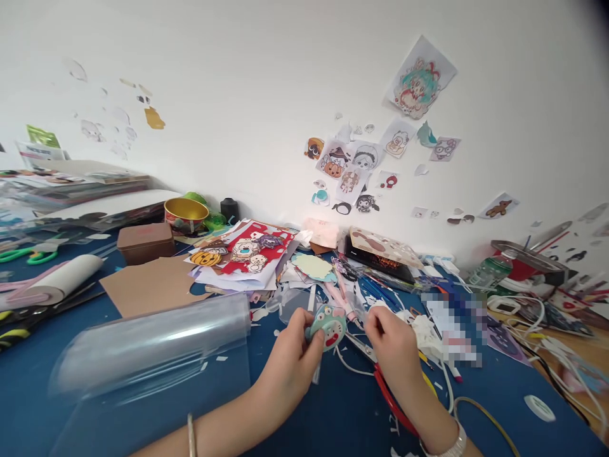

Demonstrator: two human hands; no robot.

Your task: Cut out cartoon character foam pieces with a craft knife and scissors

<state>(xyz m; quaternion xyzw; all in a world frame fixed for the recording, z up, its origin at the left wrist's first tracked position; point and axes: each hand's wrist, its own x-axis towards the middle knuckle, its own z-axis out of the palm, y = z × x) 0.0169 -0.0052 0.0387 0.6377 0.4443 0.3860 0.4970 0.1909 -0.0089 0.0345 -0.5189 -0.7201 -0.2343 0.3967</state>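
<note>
Between the thumb and fingers of my left hand (297, 349) is a small teal cartoon cutout (333, 330) with a white face and a red mouth. My right hand (392, 339) is closed in a pinch just right of the cutout. A faint, see-through piece seems to show at its fingertips, too unclear to name. Beneath my right hand lie red-handled scissors (387, 397), their blades pointing up and left. Behind both hands are a pale scalloped paper shape (314, 267) and a pink tool (340, 298).
A roll of clear plastic film (157, 343) lies left on the blue table (285, 425). Behind it are brown cardboard (152, 285), a brown box (146, 246) and a gold tin (185, 212). Cables (490, 419) and a bottle (492, 270) are at the right.
</note>
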